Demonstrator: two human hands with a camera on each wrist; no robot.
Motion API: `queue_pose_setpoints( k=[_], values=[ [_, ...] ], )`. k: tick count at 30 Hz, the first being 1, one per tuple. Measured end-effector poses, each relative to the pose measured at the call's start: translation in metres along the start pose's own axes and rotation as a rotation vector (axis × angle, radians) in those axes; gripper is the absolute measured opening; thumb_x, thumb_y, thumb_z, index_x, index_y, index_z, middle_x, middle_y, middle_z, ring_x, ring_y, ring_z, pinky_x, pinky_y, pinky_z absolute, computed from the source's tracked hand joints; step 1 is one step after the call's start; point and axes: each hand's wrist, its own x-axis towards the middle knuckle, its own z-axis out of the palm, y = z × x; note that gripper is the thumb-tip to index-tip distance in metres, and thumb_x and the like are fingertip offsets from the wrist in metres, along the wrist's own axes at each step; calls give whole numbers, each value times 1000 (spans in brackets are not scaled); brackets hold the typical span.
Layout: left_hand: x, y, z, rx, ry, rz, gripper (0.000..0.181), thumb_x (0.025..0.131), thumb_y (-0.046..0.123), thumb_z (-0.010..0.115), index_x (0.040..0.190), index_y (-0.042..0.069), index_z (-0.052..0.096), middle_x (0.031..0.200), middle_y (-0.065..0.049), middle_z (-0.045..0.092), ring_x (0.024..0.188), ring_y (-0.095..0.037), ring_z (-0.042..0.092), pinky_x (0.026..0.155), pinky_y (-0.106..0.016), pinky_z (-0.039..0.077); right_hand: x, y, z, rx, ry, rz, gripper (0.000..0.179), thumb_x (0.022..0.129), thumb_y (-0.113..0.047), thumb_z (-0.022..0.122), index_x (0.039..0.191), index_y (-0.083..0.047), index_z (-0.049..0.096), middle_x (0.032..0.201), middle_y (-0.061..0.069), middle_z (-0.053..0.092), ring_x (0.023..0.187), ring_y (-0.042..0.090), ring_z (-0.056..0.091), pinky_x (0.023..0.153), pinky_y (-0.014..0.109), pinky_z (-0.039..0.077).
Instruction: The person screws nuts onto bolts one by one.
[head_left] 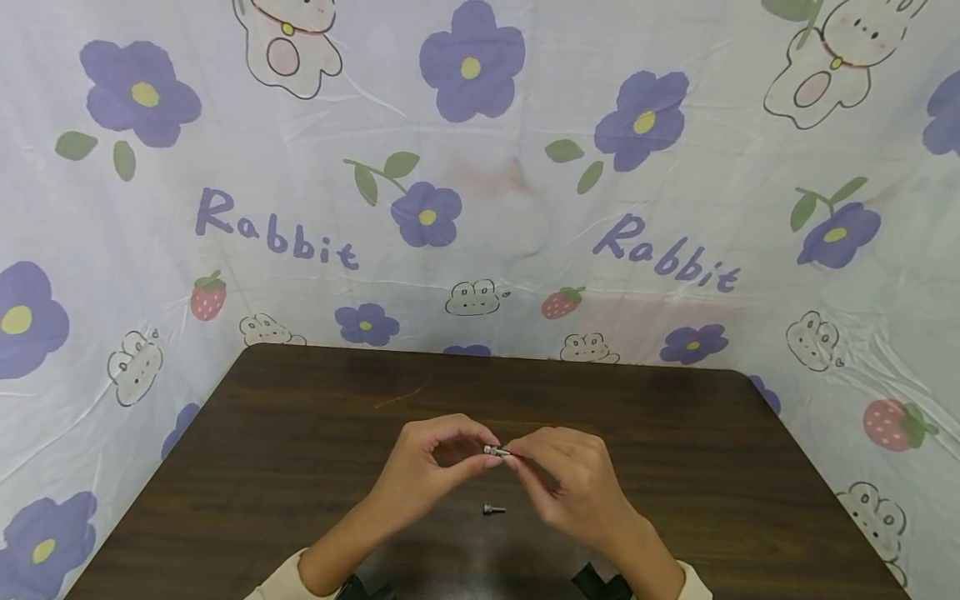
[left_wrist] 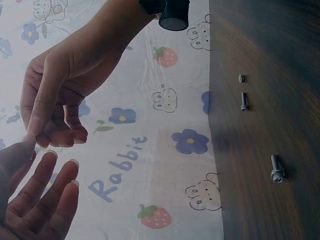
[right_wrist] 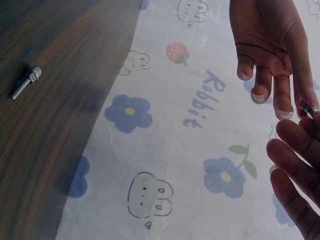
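Observation:
In the head view a small metal bolt [head_left: 495, 451], with what looks like a nut on it, is held between both hands above the table [head_left: 300, 467]. My left hand [head_left: 427, 462] pinches the head end between thumb and forefinger. From the other side, the right hand [head_left: 576, 477] pinches the thin end. Fingertips hide part of the bolt, though its dark end [right_wrist: 307, 107] shows in the right wrist view. A second bolt, with a nut on it [head_left: 493, 509], lies on the tabletop below the hands.
Farther along the table in the left wrist view lie a loose nut [left_wrist: 242, 78] and a separate bolt [left_wrist: 244, 101]. A cloth [head_left: 480, 250] printed with flowers and rabbits hangs behind and beside the table. Black straps [head_left: 600, 582] sit at the wrists.

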Motion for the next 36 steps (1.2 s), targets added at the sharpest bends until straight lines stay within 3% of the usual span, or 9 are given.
queue_pose_setpoints(
  k=[9,21,24,28,31,36],
  values=[
    [-1,-3,2,6,-20,-22,2,97,14,72,98,14,73,82,1,71,65,-10,67,54,-28,57,0,-1,1,6,0,-10,17,102,-17,63,94,-6,73,81,2,74,67,12,69,61,24,57],
    [-1,-3,3,-11,-60,-89,23,103,13,61,83,15,71,74,2,70,65,-12,68,62,-31,59,1,-3,4,11,7,-23,17,102,-17,63,92,-7,73,78,0,72,65,8,66,59,24,56],
    [0,-2,2,-14,-62,-107,22,104,13,60,86,13,72,76,1,71,66,-16,68,63,-33,59,1,-3,3,14,6,-15,17,102,-16,63,93,-7,73,79,0,73,66,9,67,60,24,57],
    [0,0,1,-63,-58,-109,8,100,10,66,101,11,73,87,-5,74,68,-18,71,64,-37,61,1,-2,2,6,14,-6,18,103,-16,62,93,-5,74,82,3,74,69,13,70,62,27,58],
    [-1,0,1,-81,-60,-88,14,95,10,72,109,12,73,92,-6,75,68,-14,71,62,-36,61,0,-1,1,-6,21,-4,19,103,-17,62,93,-4,74,83,5,74,70,16,71,63,29,59],
    [-1,-2,0,-58,-56,-25,15,94,11,75,108,12,72,87,-5,74,65,-11,70,56,-31,59,0,0,1,-11,29,-7,19,103,-18,62,94,-4,73,84,5,74,72,17,72,64,30,60]
  ],
)
